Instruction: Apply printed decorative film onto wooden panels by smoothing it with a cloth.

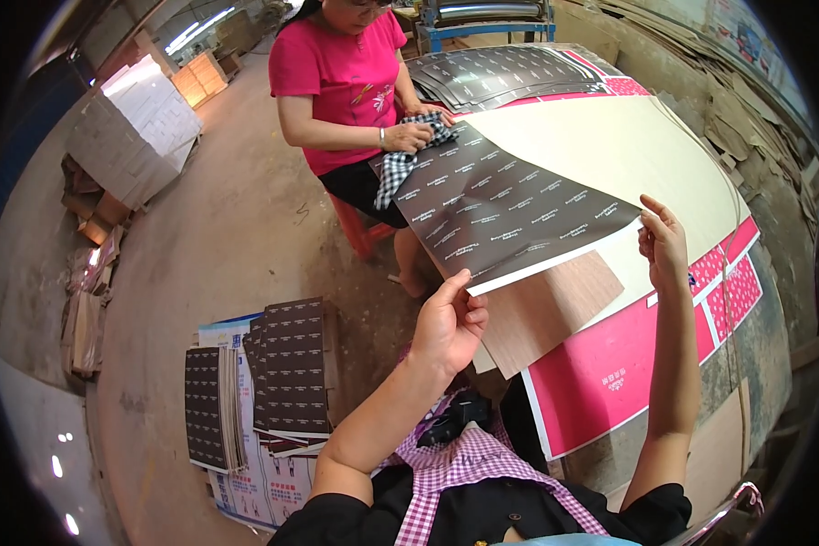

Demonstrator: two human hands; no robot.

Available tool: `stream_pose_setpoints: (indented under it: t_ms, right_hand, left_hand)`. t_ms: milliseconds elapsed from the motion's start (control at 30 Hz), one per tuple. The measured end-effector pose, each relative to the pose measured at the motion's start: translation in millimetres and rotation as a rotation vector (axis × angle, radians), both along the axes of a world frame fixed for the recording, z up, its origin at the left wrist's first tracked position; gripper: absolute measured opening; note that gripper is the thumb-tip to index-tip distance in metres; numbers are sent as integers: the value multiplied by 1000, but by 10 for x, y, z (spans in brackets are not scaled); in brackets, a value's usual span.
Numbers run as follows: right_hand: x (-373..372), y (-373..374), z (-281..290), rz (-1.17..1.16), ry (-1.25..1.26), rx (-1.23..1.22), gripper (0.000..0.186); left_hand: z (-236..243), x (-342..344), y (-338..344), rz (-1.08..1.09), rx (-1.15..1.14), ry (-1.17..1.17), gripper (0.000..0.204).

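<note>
A large dark brown printed sheet [510, 196] with a white edge spans the space between me and a co-worker. My left hand [450, 323] pinches its near left corner between thumb and fingers. At the near right corner, my right hand [662, 238] grips the sheet's edge, index finger raised. The sheet bows upward at its near side, and its far end lies by the co-worker's hands [409, 135], which hold a black-and-white checked cloth [399, 168]. Beneath it lie a wood-grain board [560, 309] and a cream sheet [682, 155] on the table.
Pink printed sheets [601, 387] lie on the table's near side. More dark sheets [510, 73] are piled at its far end. Stacks of dark printed boards [291, 364] rest low at the left. The co-worker sits on a red stool [353, 227]. White stacked blocks [136, 127] stand far left.
</note>
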State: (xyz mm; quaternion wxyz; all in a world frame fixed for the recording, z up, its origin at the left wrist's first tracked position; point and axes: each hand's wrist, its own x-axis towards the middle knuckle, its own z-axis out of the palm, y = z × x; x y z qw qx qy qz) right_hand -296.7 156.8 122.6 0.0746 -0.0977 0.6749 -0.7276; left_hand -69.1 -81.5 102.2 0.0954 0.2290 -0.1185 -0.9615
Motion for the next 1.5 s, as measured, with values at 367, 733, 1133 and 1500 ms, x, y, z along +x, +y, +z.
stream_pose_setpoints:
  t_ms: [367, 733, 1133, 1500]
  right_hand:
    - [12, 38, -55, 0, -29, -14, 38]
    - [21, 50, -72, -9, -41, -18, 38]
    - [-87, 42, 50, -16, -22, -29, 39]
    - [-222, 83, -93, -51, -81, 16, 37]
  left_hand:
    - [-41, 12, 19, -15, -9, 8, 6]
    - [-57, 61, 58, -60, 4, -12, 7]
    - [-38, 6, 28, -203, -2, -33, 7]
    - [-86, -57, 124, -261, -15, -79, 8]
